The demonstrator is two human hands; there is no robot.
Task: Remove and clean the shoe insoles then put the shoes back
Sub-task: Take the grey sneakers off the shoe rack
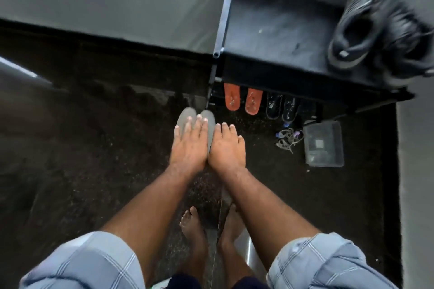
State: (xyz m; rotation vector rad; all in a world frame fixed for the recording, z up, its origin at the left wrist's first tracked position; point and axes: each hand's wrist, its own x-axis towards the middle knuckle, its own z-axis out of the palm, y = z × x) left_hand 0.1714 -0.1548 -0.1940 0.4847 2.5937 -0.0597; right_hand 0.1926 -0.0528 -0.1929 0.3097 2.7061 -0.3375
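Two grey insoles (pixel 186 116) lie side by side under my left hand (pixel 187 145), their toe ends sticking out past my fingertips. The fingers of that hand lie straight across the tops and its thumb is hidden beneath, so it holds them off the floor. My right hand (pixel 227 148) is flat, palm down, right beside the left, touching the edge of the right insole. A pair of black shoes (pixel 359 30), blurred, stands on top of the black shoe rack (pixel 277 37) at the upper right.
Orange sandals (pixel 243 100) and dark shoes (pixel 280 106) sit on the rack's lower shelf. A clear plastic box (pixel 323 143) and a tangle of laces (pixel 288 139) lie on the dark floor. My bare feet (pixel 195 230) stand below. A grey wall runs behind.
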